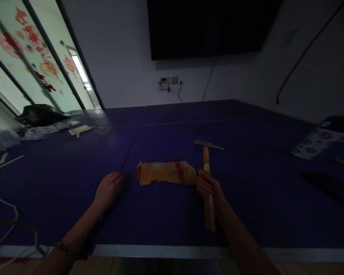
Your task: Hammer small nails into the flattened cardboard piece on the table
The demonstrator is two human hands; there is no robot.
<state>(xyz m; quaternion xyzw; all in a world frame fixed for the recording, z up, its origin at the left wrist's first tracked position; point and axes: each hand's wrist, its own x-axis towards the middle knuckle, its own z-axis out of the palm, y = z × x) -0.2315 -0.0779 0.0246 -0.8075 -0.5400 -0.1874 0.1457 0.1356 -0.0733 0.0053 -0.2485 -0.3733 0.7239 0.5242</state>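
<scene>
My right hand (208,184) is closed around the wooden handle of a hammer (206,154). The hammer's metal head points away from me, and the handle's butt end sticks out below my fist. Just left of that hand lies a torn, flattened piece of brown cardboard (163,172) with red bands and dark lettering; its right end reaches my knuckles. My left hand (109,189) rests on the table, left of the cardboard and apart from it, with its fingers curled in. What the fingers hold, if anything, is hidden. A thin dark tip shows beside that hand.
The purple-covered table (166,217) has a pale front edge. On the right are a light-coloured case with round markings (312,143) and a dark flat object (329,185). Cables (13,214) lie at the left; a black bag (41,114) sits farther back.
</scene>
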